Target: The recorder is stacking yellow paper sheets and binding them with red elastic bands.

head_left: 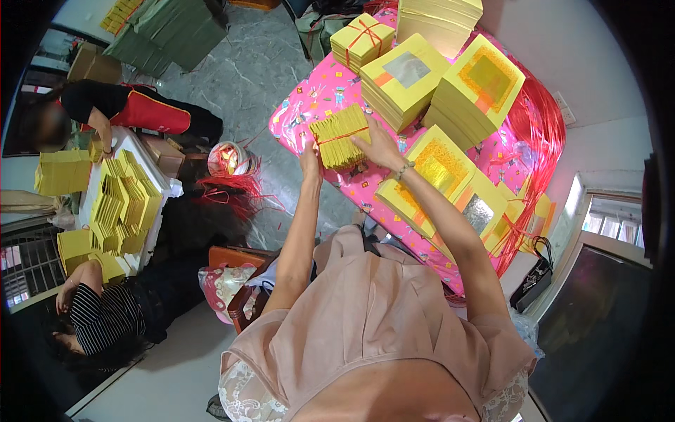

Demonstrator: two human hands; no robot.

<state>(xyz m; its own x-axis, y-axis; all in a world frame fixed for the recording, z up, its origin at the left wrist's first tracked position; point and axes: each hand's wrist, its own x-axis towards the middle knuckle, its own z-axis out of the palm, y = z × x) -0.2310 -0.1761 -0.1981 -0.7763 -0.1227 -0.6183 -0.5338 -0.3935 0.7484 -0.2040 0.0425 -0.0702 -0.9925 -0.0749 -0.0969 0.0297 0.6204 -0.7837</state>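
Observation:
A bundle of folded yellow paper, with a thin red string across its middle, is at the near left part of a pink patterned tabletop. My left hand is closed on the bundle's left side. From the right, my right hand grips its other side, fingers along the far right corner and thumb on the near part. The fingertips underneath are hidden. Just beyond my right hand stands a tall stack of yellow paper with a silvery square on top.
More paper stacks fill the table's right side, beside long red strings. A red-tied stack stands at the far edge. Left, two people work at a white table with folded yellow paper. A bucket and a chair are nearby.

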